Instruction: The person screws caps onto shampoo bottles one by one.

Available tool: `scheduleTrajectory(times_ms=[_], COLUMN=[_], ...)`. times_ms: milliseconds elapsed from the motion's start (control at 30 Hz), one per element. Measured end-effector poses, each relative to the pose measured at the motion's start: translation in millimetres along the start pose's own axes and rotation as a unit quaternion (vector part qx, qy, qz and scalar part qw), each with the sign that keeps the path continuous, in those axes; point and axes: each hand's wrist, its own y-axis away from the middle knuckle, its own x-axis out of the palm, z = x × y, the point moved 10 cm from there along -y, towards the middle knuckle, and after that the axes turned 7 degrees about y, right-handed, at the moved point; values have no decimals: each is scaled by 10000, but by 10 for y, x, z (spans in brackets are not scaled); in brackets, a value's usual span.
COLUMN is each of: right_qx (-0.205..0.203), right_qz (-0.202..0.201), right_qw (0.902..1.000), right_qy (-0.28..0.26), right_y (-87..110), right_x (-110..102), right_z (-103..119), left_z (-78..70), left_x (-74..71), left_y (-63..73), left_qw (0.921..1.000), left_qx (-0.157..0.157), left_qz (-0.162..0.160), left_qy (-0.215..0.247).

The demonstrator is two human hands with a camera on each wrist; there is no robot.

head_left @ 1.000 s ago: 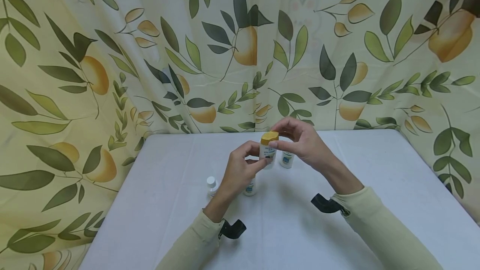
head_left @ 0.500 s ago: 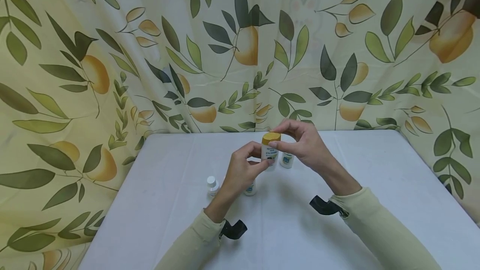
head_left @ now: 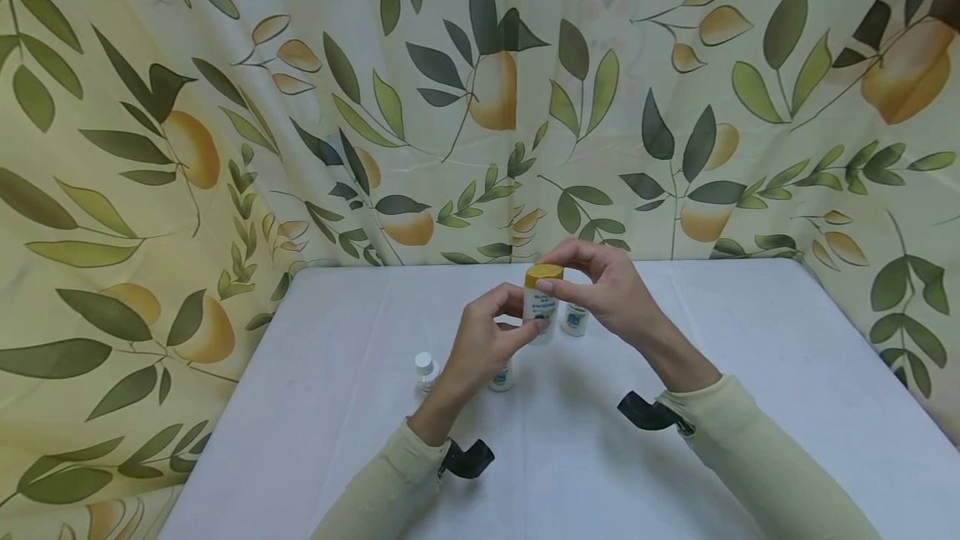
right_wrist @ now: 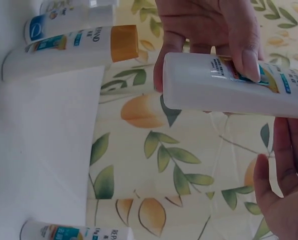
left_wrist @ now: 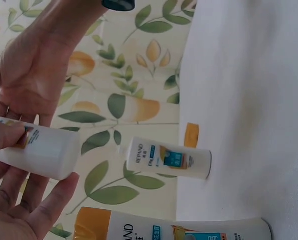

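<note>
Held above the table is a white shampoo bottle (head_left: 541,307) with a gold cap (head_left: 544,274). My left hand (head_left: 483,338) grips its body, thumb across the label. At the top, my right hand (head_left: 611,288) pinches the gold cap between thumb and fingers. The left wrist view shows a second shampoo bottle (left_wrist: 171,159) standing with its neck bare, an orange cap (left_wrist: 191,135) lying behind it. Another shampoo bottle (right_wrist: 78,45), capped in orange, stands partly behind my left hand in the head view (head_left: 501,377).
A small bottle with a white cap (head_left: 425,369) stands left of my left forearm. The white table (head_left: 337,440) reaches back to a curtain (head_left: 450,173) printed with leaves and fruit. Each sleeve cuff carries a black wrist mount (head_left: 467,459).
Both hands and the held bottle have shifted very slightly to the right. The grip on the body and on the cap looks the same, and the standing bottles have stayed put.
</note>
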Motion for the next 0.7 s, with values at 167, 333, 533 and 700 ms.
scheduleTrajectory(times_ms=[167, 333, 533, 700], right_qx=[143, 292, 184, 147], right_qz=[-25, 141, 177, 131], right_qw=[9999, 9994, 9993, 9993], right_qy=[39, 147, 261, 309], right_y=[2, 4, 5, 19], right_x=[-9, 18, 15, -19], right_z=[-12, -26, 13, 34], left_z=[-17, 13, 30, 72], left_x=[7, -2, 11, 22], left_y=[-1, 1, -24, -48], left_qw=[9999, 9998, 9996, 9976], left_qx=[21, -89, -230, -577], left_qz=[-45, -24, 172, 365], left_qy=[-121, -150, -29, 95])
